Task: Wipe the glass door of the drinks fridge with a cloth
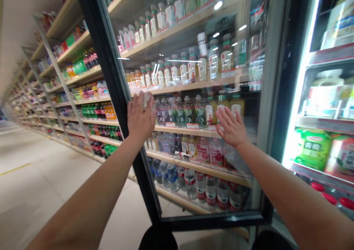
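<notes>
"Store aisle, pale floor [116, 213], a yellow line [15, 169] on it, long shelving [80, 78] off to the left. What's behind the glass?"

"Wooden shelves [199, 132] packed with bottles. Clear bottles [211, 191] with red labels stand on the bottom shelf, pink bottles [215, 152] above them, and yellowish drinks [226, 56] in white-labelled bottles higher up."

"And to the right?"

"A lit cooler [326, 124]: a green pack [315, 146] on one shelf, red caps [329, 198] below."

"Where's the glass door [184, 87]?"

"Right in front of the person, between cooler and aisle, in a dark frame [212, 221]."

"Hands?"

"Left hand [141, 117] is at the glass by the frame's left side, fingers straight and close together. Something whitish shows there; I can't tell whether it's held. Right hand [231, 128] is at the glass farther right, fingers stretched and slightly spread, holding nothing visible."
</notes>
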The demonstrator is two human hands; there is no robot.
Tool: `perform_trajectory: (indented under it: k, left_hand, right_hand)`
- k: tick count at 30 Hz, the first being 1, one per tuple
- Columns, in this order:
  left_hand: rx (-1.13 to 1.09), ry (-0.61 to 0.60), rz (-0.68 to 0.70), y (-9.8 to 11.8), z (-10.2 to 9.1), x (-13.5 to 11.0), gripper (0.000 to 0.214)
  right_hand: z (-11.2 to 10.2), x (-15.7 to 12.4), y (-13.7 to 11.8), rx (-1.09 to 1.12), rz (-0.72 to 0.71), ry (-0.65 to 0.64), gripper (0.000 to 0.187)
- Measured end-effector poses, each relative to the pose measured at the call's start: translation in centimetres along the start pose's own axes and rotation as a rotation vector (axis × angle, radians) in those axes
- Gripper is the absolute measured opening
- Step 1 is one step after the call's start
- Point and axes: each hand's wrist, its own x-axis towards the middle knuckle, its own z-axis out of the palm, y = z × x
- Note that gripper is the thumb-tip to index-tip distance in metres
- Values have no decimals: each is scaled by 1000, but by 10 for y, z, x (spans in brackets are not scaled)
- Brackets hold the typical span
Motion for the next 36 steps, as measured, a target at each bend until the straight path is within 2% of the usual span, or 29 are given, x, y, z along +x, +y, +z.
perform_trajectory:
  k: [2, 3, 4, 7, 8, 9, 12, 14, 15, 16, 19, 20, 21, 24, 26, 27, 28, 31, 32, 33, 34, 36]
  left_hand:
    - [11, 37, -55, 0, 0, -2, 57]
    - [6, 24, -29, 3, 1, -8, 58]
    - [-7, -23, 54, 8, 3, -15, 58]
    - [-60, -238, 441, 17, 6, -31, 55]
    - [-63, -270, 498, 16, 6, -30, 54]
    - [-55, -257, 480, 13, 5, -26, 52]
    - [-11, -67, 173, 2, 2, -8, 51]
    - [-2, 15, 55, 1, 4, -5, 54]
    - [-6, 15, 69, 3, 6, -7, 56]
    - [-20, -15, 140, 7, 8, -11, 57]
    - [-79, -178, 465, 14, 10, -19, 57]
    - [-84, -199, 498, 12, 8, -17, 55]
    - [-76, -183, 457, 9, 6, -12, 52]
    - [-18, -6, 136, -5, 0, 9, 50]
    - [1, 73, 7, -9, 1, 15, 54]
    - [3, 72, 10, -8, 3, 14, 55]
    - [-5, 39, 70, -5, 5, 10, 56]
    - [-82, -197, 489, 4, 10, -4, 56]
    - [-103, -256, 596, 5, 9, -5, 55]
    - [-109, -276, 633, 4, 7, -3, 54]
    - [-95, -256, 588, 1, 5, 1, 52]
    - [-40, -129, 330, -6, 0, 11, 49]
  right_hand:
    - [0, 0, 0, 4, -2, 4, 71]
    - [0, 0, 0, 1, -6, 6, 71]
    - [0, 0, 0, -2, -10, 9, 71]
    - [0, 0, -1, -8, -10, 8, 71]
    - [0, 0, -1, -6, -7, 6, 71]
    - [0, 0, -1, -3, -3, 3, 71]
    - [0, 0, -1, -3, 3, -6, 71]
    - [0, 0, -1, -14, -1, -2, 71]
    - [0, 1, -1, -23, -5, 3, 70]
    - [0, 1, -1, -32, -10, 8, 70]
    - [0, 1, -1, -42, -14, 1, 69]
    - [0, 1, 0, -40, -11, -5, 68]
    - [0, 1, 0, -37, -9, -10, 68]
    - [0, 0, 1, -30, -12, -5, 70]
    - [1, 0, 1, -25, -12, -2, 72]
    - [1, 0, 1, -23, -10, -2, 72]
    - [1, 0, 1, -24, -9, -4, 72]
    - [1, 0, 1, -36, -17, -10, 71]
    - [0, 0, 1, -42, -16, -9, 70]
    - [0, 1, 0, -47, -13, -9, 69]
    - [0, 1, 0, -49, -8, -10, 68]
    - [0, 1, 0, -45, 4, -19, 68]
